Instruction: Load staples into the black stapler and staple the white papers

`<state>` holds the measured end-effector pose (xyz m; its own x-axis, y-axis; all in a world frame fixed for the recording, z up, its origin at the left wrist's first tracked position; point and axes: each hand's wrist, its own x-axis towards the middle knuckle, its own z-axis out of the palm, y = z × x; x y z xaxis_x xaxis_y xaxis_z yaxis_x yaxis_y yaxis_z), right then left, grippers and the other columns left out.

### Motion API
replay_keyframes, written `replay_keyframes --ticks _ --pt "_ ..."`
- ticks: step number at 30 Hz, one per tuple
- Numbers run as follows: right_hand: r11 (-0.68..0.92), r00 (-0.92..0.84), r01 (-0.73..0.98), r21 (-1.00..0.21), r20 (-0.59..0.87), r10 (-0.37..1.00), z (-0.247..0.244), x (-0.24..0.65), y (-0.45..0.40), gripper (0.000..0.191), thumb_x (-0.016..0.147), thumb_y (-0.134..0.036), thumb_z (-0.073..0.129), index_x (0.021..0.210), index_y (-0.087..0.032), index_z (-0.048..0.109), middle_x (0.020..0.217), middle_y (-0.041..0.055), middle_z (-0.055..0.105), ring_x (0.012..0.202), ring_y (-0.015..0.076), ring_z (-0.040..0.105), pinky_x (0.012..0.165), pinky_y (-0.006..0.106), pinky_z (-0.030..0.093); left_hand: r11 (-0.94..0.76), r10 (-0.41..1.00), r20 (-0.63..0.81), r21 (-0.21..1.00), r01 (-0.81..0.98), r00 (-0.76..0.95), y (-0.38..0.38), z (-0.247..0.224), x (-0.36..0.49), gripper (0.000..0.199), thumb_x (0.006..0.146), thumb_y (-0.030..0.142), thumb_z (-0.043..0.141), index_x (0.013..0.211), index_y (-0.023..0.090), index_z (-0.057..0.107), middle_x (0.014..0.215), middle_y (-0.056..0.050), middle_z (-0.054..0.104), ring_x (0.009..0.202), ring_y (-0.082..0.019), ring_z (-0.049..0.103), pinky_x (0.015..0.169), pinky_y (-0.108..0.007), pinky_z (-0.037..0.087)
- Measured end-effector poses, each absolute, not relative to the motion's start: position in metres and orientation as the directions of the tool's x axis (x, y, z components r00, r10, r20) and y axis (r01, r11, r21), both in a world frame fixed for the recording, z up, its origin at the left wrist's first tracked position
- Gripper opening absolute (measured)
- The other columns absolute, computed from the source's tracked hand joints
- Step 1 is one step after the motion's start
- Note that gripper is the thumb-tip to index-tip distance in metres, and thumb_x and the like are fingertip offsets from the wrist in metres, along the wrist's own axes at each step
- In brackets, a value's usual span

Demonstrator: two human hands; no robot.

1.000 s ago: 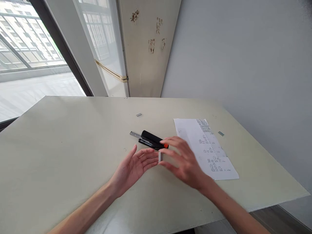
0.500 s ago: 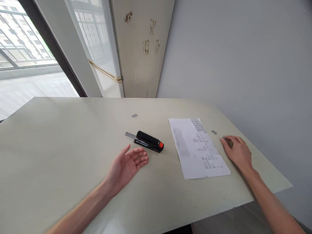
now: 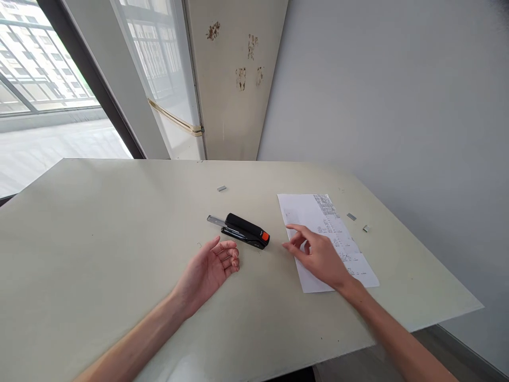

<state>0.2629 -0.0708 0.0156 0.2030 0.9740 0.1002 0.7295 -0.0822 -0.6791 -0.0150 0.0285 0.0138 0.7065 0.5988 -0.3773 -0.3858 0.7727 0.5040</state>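
A black stapler [image 3: 245, 231] with an orange-red button lies mid-table, its metal staple tray sticking out to the left. Just below it rests my left hand [image 3: 210, 273], palm turned up and inward, fingers loosely curled and holding nothing. Over the printed sheet of paper [image 3: 310, 278] hovers my right hand [image 3: 320, 257], thumb and fingertips apart with nothing between them, pointing toward the stapler. Two small strips of staples, one grey [image 3: 351, 216] and one beside it [image 3: 366, 228], lie to the right of the paper. Another staple strip [image 3: 221, 188] lies behind the stapler.
The pale table [image 3: 119, 239] has its right edge near a grey wall [image 3: 389, 95]. Behind the table stands a refrigerator [image 3: 230, 116] with worn brown patches. A window [image 3: 43, 69] with railings outside is at the left.
My right hand has let go of the small staple strip at the right and moved left over the paper. My left hand's fingers have curled slightly more; the stapler stays put.
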Motion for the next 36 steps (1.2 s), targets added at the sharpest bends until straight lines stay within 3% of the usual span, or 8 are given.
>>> replay_keyframes --ticks 5,10,16,23,29,34,36 --pt "-0.1 0.126 0.692 -0.715 -0.017 0.992 0.011 0.228 -0.05 0.049 0.096 -0.059 0.066 0.135 -0.029 0.064 0.087 -0.0012 0.077 0.074 0.0197 0.07 0.074 0.035 0.056 0.76 0.607 -0.368 0.528 -0.379 0.704 0.028 0.013 -0.017 0.03 0.096 0.038 0.072 0.097 0.009 0.076 0.089 -0.008 0.065 0.081 -0.017 0.062 0.081 -0.03 0.055" --pt "-0.093 0.146 0.724 -0.684 0.021 0.989 0.006 0.214 -0.037 0.035 0.099 -0.053 0.063 0.123 -0.028 0.068 0.082 -0.0022 0.074 0.072 0.0197 0.067 0.067 0.032 0.05 0.756 0.608 -0.369 0.54 -0.37 0.703 0.027 0.012 -0.017 0.031 0.097 0.04 0.072 0.097 0.009 0.075 0.088 -0.007 0.064 0.079 -0.016 0.061 0.08 -0.03 0.053" --pt "-0.025 0.107 0.759 -0.651 0.086 0.991 -0.001 0.214 -0.011 0.031 0.102 -0.046 0.059 0.125 -0.027 0.066 0.081 -0.0018 0.071 0.069 0.0191 0.062 0.067 0.031 0.047 0.759 0.604 -0.38 0.542 -0.361 0.7 0.025 0.014 -0.017 0.027 0.094 0.038 0.075 0.094 0.011 0.074 0.086 -0.006 0.063 0.078 -0.016 0.06 0.079 -0.03 0.051" --pt "0.049 0.028 0.801 -0.597 0.119 0.993 -0.003 0.202 0.061 0.027 0.103 -0.036 0.061 0.127 -0.026 0.066 0.093 0.0022 0.074 0.08 0.0217 0.065 0.073 0.031 0.044 0.768 0.596 -0.391 0.533 -0.355 0.701 0.026 0.012 -0.018 0.027 0.094 0.038 0.076 0.093 0.011 0.073 0.087 -0.006 0.063 0.079 -0.016 0.059 0.079 -0.03 0.051" --pt "0.039 0.053 0.759 -0.649 0.123 0.991 -0.003 0.175 0.124 0.026 0.101 -0.034 0.064 0.126 -0.027 0.066 0.101 0.0033 0.076 0.091 0.0233 0.068 0.076 0.032 0.046 0.77 0.585 -0.382 0.54 -0.34 0.716 0.027 0.009 -0.018 0.028 0.096 0.039 0.074 0.095 0.011 0.072 0.088 -0.006 0.062 0.079 -0.015 0.059 0.078 -0.03 0.05" --pt "-0.003 0.129 0.661 -0.751 0.109 0.986 -0.012 0.166 0.117 0.043 0.101 -0.033 0.062 0.141 -0.022 0.054 0.103 0.0032 0.077 0.08 0.0181 0.069 0.079 0.032 0.052 0.716 0.56 -0.32 0.651 -0.251 0.764 0.025 0.01 -0.021 0.033 0.101 0.045 0.066 0.097 0.013 0.071 0.087 -0.006 0.062 0.078 -0.015 0.057 0.076 -0.029 0.048" --pt "0.009 0.128 0.631 -0.776 0.116 0.985 -0.015 0.163 0.096 0.041 0.101 -0.031 0.06 0.14 -0.019 0.055 0.104 0.0044 0.075 0.079 0.0164 0.068 0.079 0.031 0.053 0.667 0.495 -0.283 0.729 -0.151 0.822 0.022 0.013 -0.023 0.035 0.1 0.047 0.067 0.099 0.013 0.07 0.084 -0.005 0.061 0.074 -0.014 0.055 0.071 -0.028 0.045"
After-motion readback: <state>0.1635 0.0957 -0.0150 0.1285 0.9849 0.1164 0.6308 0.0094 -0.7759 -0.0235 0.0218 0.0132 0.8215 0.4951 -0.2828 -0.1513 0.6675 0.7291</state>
